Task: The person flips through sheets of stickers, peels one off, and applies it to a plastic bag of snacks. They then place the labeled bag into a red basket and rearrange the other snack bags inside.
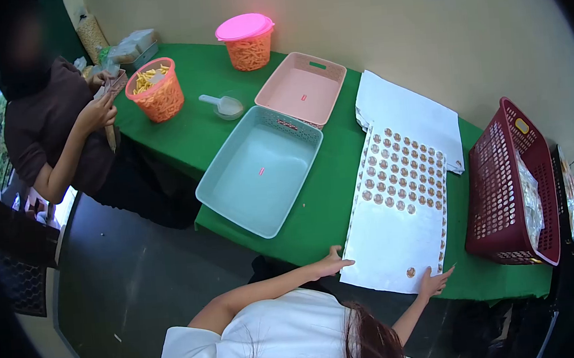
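Observation:
A white sheet of round brown stickers [391,238] lies before me on the table, most of its lower part bare, with one lone sticker [411,272] near the bottom edge. My left hand [331,263] is at the sheet's lower left corner, thumb over the edge and a finger apart from it. At the lower right corner, my right hand [433,282] touches the edge with thumb and fingers spread. Another stickered sheet shows beneath along the right side. Behind it lies a stack of white sheets [408,104].
A blue tray [250,181] and a pink tray [297,92] stand to the left. A maroon basket [494,198] holds clear packets at right. Farther back are a scoop [225,105], an open snack tub [161,98] and a pink-lidded tub [248,52]. A co-worker [63,121] stands at left.

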`<state>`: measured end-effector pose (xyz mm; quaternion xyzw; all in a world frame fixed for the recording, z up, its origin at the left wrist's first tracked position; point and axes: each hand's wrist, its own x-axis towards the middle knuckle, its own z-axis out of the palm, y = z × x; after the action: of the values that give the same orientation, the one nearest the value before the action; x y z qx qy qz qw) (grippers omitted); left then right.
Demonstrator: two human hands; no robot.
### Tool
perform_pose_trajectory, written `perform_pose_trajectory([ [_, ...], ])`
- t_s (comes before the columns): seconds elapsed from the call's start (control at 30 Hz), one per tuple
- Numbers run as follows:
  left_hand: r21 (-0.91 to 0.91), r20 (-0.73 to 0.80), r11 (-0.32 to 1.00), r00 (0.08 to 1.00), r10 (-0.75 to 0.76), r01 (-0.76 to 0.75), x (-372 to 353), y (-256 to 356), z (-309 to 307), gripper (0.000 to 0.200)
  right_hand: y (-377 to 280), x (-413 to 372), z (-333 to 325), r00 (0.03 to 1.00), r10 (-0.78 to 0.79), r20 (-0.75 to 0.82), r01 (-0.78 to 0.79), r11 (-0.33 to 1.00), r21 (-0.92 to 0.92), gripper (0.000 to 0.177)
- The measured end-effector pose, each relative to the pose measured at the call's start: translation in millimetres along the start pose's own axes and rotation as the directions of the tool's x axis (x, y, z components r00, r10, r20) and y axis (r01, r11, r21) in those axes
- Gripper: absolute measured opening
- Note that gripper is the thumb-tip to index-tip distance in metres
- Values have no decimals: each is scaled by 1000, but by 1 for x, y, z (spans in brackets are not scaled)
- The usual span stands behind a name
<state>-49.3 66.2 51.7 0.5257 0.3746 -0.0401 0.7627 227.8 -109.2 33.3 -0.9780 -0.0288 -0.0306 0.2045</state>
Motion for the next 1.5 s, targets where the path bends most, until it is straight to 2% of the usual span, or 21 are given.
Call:
perform_pose_trajectory([
  [0.07,-6,-187,999,982,39,-41,11,-9,6,67,-6,-4,-9,999,10,32,-11,1000,27,81],
  [0.17,6,-126,997,989,78,-78,23,-12,8,62,-6,-2,-14,1000,-10,19,9,999,52,80],
  [0.23,17,-203,976,955,214,-215,30,-16,16,59,3,7,-15,985,-162,60,136,941,310,78],
  [0.33,36,-126,949,941,316,-314,34,-18,19,55,-4,7,-33,974,-125,189,38,912,409,76],
  [0.5,374,-157,834,858,489,-406,44,-27,19,46,17,24,-16,957,-257,135,202,923,327,74],
  [0.67,367,-129,877,917,378,-311,-19,38,-6,39,15,26,-16,944,-296,148,235,915,329,74],
  [0.77,331,-612,760,486,624,-559,-46,49,-65,39,13,22,-14,950,-217,225,140,938,317,75],
  [0.8,-77,-843,797,466,269,-599,-55,57,-82,42,16,23,-12,951,-242,194,159,917,365,75],
  [0.87,-184,-980,657,192,-60,-731,-52,48,-134,50,20,24,-8,949,-268,164,181,893,413,75],
  [0.9,-183,-980,657,189,-62,-732,-49,35,-157,50,21,25,-6,954,-268,134,205,911,358,78],
  [0.97,-597,-774,363,632,-29,-715,-39,12,-191,58,8,17,-16,957,-271,103,228,924,306,82],
  [1.0,-689,-715,224,697,-51,-690,-32,8,-194,60,-15,2,-35,985,-112,128,88,980,178,86],
  [1.03,-685,-718,224,694,-50,-693,-21,0,-201,60,-31,-7,-45,990,50,132,-56,997,45,90],
  [1.1,-667,-734,320,668,-125,-673,0,-13,-212,61,-41,-12,-42,998,26,65,-29,998,52,92],
  [1.13,-702,-709,366,554,-436,-611,-3,6,-204,56,-43,-14,-40,1000,4,-6,-4,999,53,95],
  [1.23,-719,-689,400,660,-301,-568,9,14,-211,46,-47,-14,-19,960,-248,-132,279,895,347,88],
  [1.3,-725,-666,422,710,-230,-544,22,16,-217,41,-63,-19,-12,945,-311,-97,315,796,517,86],
  [1.37,-583,-763,587,627,-157,-562,37,19,-222,32,-102,-43,-25,920,-389,50,231,641,732,79],
  [1.4,-476,-864,552,481,-148,-685,24,38,-205,19,-122,-62,-39,899,-401,173,125,616,778,76],
  [1.43,-477,-862,554,486,-143,-683,13,47,-195,19,-132,-73,-41,836,-469,286,21,547,837,72],
  [1.5,-123,-962,456,219,165,-881,-4,57,-178,14,-152,-104,-55,663,-633,400,-154,407,900,65],
])
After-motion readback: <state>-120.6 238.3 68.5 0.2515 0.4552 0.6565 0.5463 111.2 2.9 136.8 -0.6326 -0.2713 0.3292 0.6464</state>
